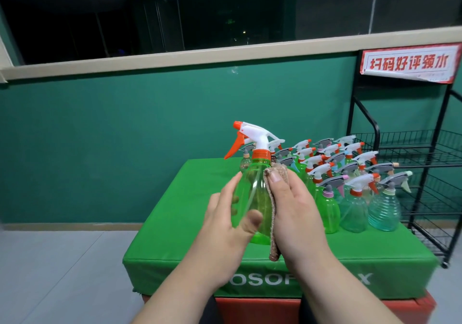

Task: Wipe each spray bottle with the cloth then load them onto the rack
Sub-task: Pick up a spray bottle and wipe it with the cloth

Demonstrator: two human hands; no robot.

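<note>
You hold one green see-through plastic spray bottle [250,188] upright between both hands, over the near part of the green padded box [325,256]. Its white and orange trigger head points to your left. I cannot tell if its base touches the box.

Your left hand [225,221] takes the bottle from the left side. The grip is clamped on the bottle: the fingers curl round behind it and show through the plastic, and the thumb lies across the front, low on the body.

Your right hand [295,213] takes it from the right side with a brownish fuzzy cloth [274,248] under the palm. This grip is closed on the cloth and presses it against the bottle. The thumb pins the top of the cloth on the shoulder of the bottle, and the loose end hangs down below the hand.

Behind your hands, many other plastic spray bottles [353,213] stand close together in rows on the far right part of the box. The black wire rack [412,138] stands just beside the box on the right, with a red and white sign [408,63] at its top. The green box lies on a red padded block [250,308].
</note>
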